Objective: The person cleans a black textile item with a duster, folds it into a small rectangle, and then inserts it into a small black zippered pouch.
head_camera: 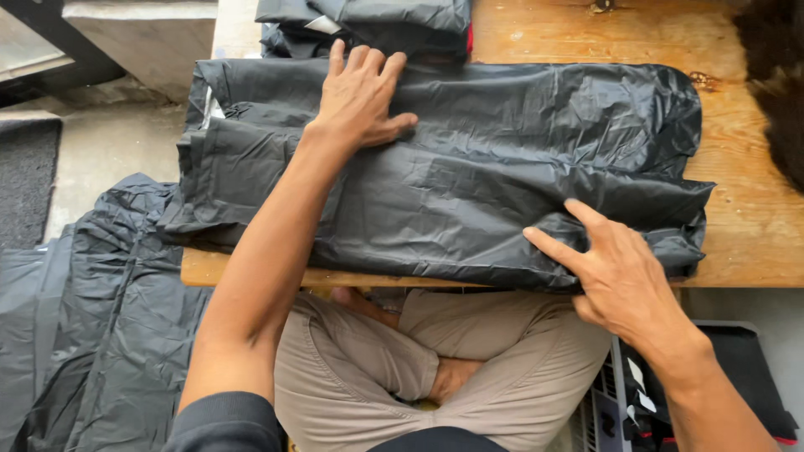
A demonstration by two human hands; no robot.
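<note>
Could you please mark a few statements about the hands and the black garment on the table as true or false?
1. The left hand lies flat on the black garment. True.
2. The right hand holds scissors. False: it presses the garment's near edge with spread fingers.
3. The garment lies on a wooden table. True.
4. The garment is white. False: it is black and shiny.

Home workspace, low wooden table, concrete floor
</note>
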